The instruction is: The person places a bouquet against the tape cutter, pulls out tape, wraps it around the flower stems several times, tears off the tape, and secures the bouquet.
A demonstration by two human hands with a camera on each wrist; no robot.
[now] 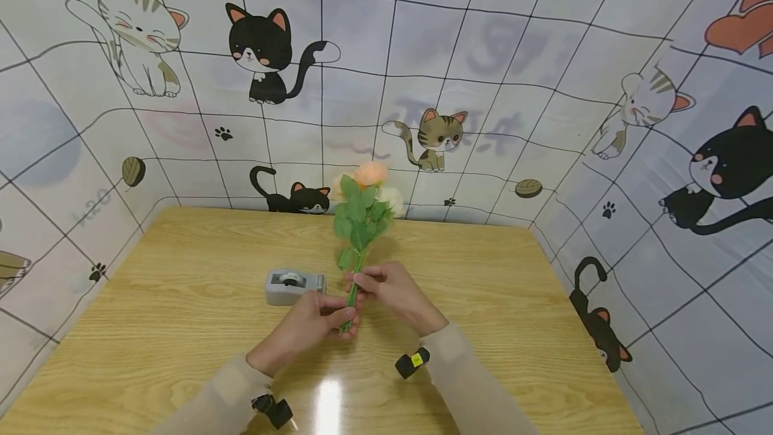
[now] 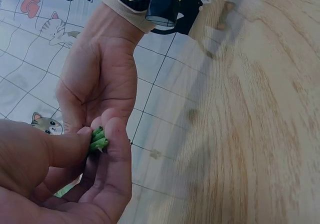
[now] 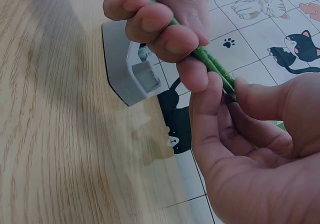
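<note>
Green stems [image 1: 352, 302] at the centre of it: a small bunch of flowers, held between both hands over the middle of the table [image 1: 483, 287], leaning slightly, heads pointing away from the person. Looks artificial to me, can't confirm.

Left hand [image 1: 314, 319]: pinching the bottom of the stems, thumb over, fingers behind. Left wrist view shows the ends bunched just beside the thumb tip; my read is that this keeps them together. Right hand [image 1: 395, 291]: thumb and forefinger pinching higher up, just below the leaves [image 1: 357, 213]. Two grip points on a thin bundle, presumably so it doesn't twist or fan out. Can't tell if anything is wrapped round the stems under the fingers.

Peach bloom [image 1: 370, 173] and cream bloom [image 1: 392, 200] sit at the top, untouched. Gripping low probably spares them.

Grey tape dispenser [image 1: 280, 295] stands on the table just beyond the left hand, left of the stems. Neither hand is on it. Handy spot: within easy reach, off to the side of the bunch.

Further out: a camera on each wrist, likely there to watch the fingers. Behind the table, a cat-print cloth [image 1: 350, 39], probably hung as a plain-purpose backdrop.
</note>
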